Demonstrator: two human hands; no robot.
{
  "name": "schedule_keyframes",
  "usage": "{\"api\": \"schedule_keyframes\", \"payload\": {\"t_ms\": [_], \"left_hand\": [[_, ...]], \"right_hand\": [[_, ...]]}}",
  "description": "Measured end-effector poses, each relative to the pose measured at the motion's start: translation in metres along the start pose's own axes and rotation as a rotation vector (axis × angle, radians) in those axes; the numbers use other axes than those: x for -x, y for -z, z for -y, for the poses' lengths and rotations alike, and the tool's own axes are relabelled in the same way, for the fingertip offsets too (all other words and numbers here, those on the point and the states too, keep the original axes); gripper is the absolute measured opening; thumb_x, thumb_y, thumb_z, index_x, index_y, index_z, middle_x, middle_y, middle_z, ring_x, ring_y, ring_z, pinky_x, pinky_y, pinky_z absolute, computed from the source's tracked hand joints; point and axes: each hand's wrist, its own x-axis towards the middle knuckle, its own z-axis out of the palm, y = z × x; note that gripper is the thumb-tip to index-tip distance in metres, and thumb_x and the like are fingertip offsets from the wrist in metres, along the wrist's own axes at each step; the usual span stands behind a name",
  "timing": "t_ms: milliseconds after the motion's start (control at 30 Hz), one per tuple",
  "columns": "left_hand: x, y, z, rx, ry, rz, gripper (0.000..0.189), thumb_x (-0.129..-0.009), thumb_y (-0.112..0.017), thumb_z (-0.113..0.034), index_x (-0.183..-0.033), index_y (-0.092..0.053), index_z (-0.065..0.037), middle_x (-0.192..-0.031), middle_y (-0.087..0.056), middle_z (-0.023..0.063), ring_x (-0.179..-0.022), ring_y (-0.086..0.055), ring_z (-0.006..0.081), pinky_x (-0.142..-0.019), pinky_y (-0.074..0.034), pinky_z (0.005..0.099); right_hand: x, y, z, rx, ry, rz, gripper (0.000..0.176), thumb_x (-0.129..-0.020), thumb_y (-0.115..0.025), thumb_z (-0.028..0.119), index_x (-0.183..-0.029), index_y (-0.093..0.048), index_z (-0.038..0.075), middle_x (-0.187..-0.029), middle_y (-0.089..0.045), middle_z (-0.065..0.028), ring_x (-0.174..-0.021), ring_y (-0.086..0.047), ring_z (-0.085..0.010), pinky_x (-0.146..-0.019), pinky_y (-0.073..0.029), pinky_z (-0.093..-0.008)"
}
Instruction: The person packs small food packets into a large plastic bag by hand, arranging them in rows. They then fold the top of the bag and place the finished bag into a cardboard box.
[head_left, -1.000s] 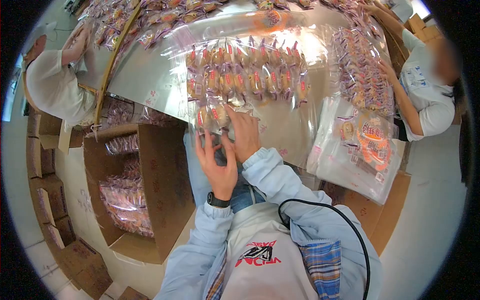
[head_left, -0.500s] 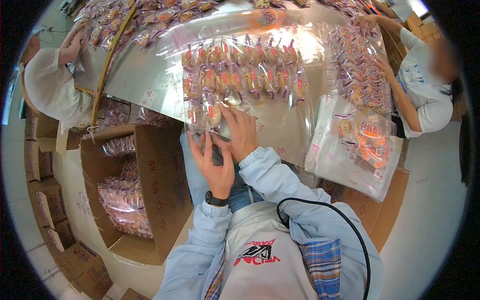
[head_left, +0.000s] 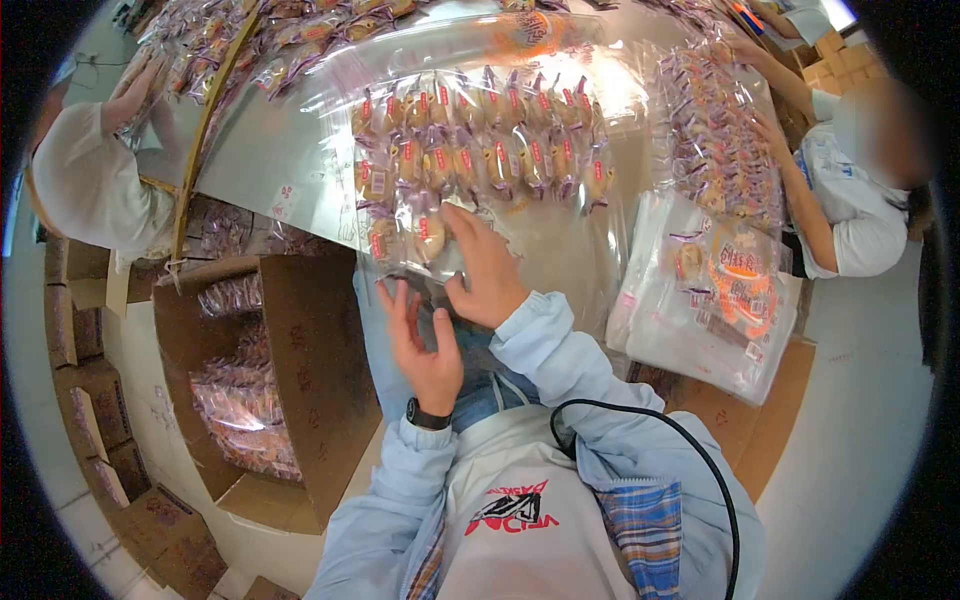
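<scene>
A large clear plastic bag (head_left: 560, 235) lies on the metal table, with rows of individually wrapped cakes (head_left: 465, 160) at it. Two long rows run across it, and a shorter row below has two cakes at its left end. My right hand (head_left: 488, 268) has its fingertips beside the right one of these, a wrapped cake (head_left: 428, 238), its thumb spread away. Below the short row, at the bag's near edge, my left hand (head_left: 425, 352) is palm up with thumb and fingers apart. A watch (head_left: 428, 414) is on the left wrist.
Right of the bag are a stack of printed plastic bags (head_left: 705, 300) and another filled bag (head_left: 715, 140), where a person (head_left: 850, 190) works. A cardboard box (head_left: 320, 390) with packed cakes stands at left. Loose wrapped cakes (head_left: 330, 40) cover the table's far side; another person (head_left: 95, 180) sits left.
My fingers have spread: the left hand has moved slightly down and opened away from the right, whose thumb has parted. The view has shifted a little.
</scene>
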Motion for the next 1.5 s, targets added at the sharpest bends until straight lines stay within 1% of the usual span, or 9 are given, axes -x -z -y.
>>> {"api": "schedule_keyframes", "payload": {"t_ms": [300, 500, 633, 833, 933, 1133, 1233, 1367, 1500], "left_hand": [[-0.008, -0.006, -0.007, 0.242, 0.15, -0.107, 0.085, -0.091, -0.062, 0.008, -0.16, -0.013, -0.001, -0.161, -0.027, 0.0208, -0.132, -0.051, 0.0298, -0.108, -0.046, 0.0414], [-0.028, -0.014, -0.02, 0.261, 0.337, -0.086, 0.069, -0.097, -0.065, 0.001, -0.156, -0.03, 0.0, -0.147, -0.041, 0.0135, -0.113, -0.055, 0.0196, -0.095, -0.05, 0.0327], [-0.042, -0.021, -0.014, 0.225, 0.33, -0.19, 0.043, -0.103, -0.062, -0.009, -0.143, -0.053, 0.001, -0.14, -0.05, 0.0134, -0.122, -0.053, 0.02, -0.101, -0.046, 0.0333], [-0.037, -0.033, -0.013, 0.103, 0.093, -0.252, 0.028, -0.105, -0.054, -0.008, -0.131, -0.051, 0.002, -0.152, -0.043, 0.0203, -0.135, -0.048, 0.0276, -0.111, -0.042, 0.0412], [-0.029, -0.033, -0.007, 0.175, 0.064, -0.328, 0.028, -0.111, -0.042, -0.022, -0.127, -0.049, 0.0, -0.149, -0.046, 0.0188, -0.137, -0.048, 0.027, -0.116, -0.039, 0.0413], [-0.017, -0.005, 0.018, 0.573, 0.053, -0.41, 0.037, -0.109, -0.039, -0.033, -0.115, -0.057, -0.001, -0.113, -0.062, 0.012, -0.109, -0.059, 0.022, -0.095, -0.05, 0.0359], [-0.017, 0.017, 0.011, 0.735, 0.233, -0.202, 0.028, -0.107, -0.045, -0.028, -0.104, -0.055, -0.002, -0.115, -0.064, 0.0182, -0.104, -0.062, 0.0231, -0.095, -0.049, 0.038], [-0.008, 0.01, -0.017, 0.326, 0.382, -0.168, 0.034, -0.104, -0.052, -0.017, -0.129, -0.059, 0.004, -0.11, -0.068, 0.0162, -0.086, -0.067, 0.0195, -0.08, -0.055, 0.0327], [0.006, 0.001, -0.037, 0.422, 0.465, -0.059, 0.04, -0.108, -0.049, -0.023, -0.137, -0.056, 0.004, -0.113, -0.067, 0.0153, -0.094, -0.066, 0.0188, -0.088, -0.054, 0.0327]], "right_hand": [[-0.012, -0.004, 0.001, -0.08, -0.061, -0.074, 0.099, -0.08, -0.076, 0.025, -0.157, -0.023, -0.007, -0.134, -0.056, -0.0306, -0.12, -0.056, -0.0475, -0.102, -0.045, -0.05], [-0.02, -0.007, -0.004, -0.001, -0.015, -0.052, 0.112, -0.079, -0.081, 0.036, -0.159, -0.016, -0.008, -0.131, -0.057, -0.0306, -0.115, -0.059, -0.0467, -0.098, -0.046, -0.0502], [-0.018, -0.002, -0.003, -0.042, -0.075, 0.006, 0.108, -0.079, -0.081, 0.029, -0.16, -0.018, -0.005, -0.136, -0.055, -0.0298, -0.122, -0.056, -0.046, -0.102, -0.044, -0.0494], [-0.014, -0.002, -0.005, -0.043, -0.117, -0.026, 0.098, -0.079, -0.079, 0.016, -0.16, -0.027, -0.002, -0.149, -0.047, -0.0284, -0.134, -0.05, -0.0446, -0.114, -0.038, -0.0467], [-0.012, -0.003, -0.005, -0.079, -0.135, -0.037, 0.095, -0.08, -0.077, 0.013, -0.159, -0.028, -0.001, -0.151, -0.046, -0.0279, -0.134, -0.05, -0.0433, -0.114, -0.039, -0.0455], [-0.013, 0.001, -0.01, -0.201, -0.147, -0.017, 0.092, -0.081, -0.076, 0.012, -0.16, -0.028, 0.001, -0.146, -0.053, -0.0253, -0.13, -0.056, -0.0397, -0.112, -0.042, -0.0431], [-0.012, 0.01, -0.006, -0.289, -0.222, 0.046, 0.089, -0.082, -0.075, 0.009, -0.159, -0.03, 0.0, -0.141, -0.058, -0.0219, -0.127, -0.059, -0.0349, -0.11, -0.044, -0.0425], [0.0, 0.009, -0.012, -0.31, -0.169, -0.064, 0.091, -0.08, -0.072, 0.003, -0.159, -0.026, 0.001, -0.133, -0.062, -0.0174, -0.123, -0.062, -0.0277, -0.107, -0.046, -0.0398], [0.016, 0.033, 0.007, -0.559, -0.349, -0.115, 0.097, -0.078, -0.068, -0.001, -0.161, -0.018, 0.0, -0.128, -0.063, -0.0168, -0.12, -0.062, -0.0256, -0.105, -0.048, -0.0377]]}}
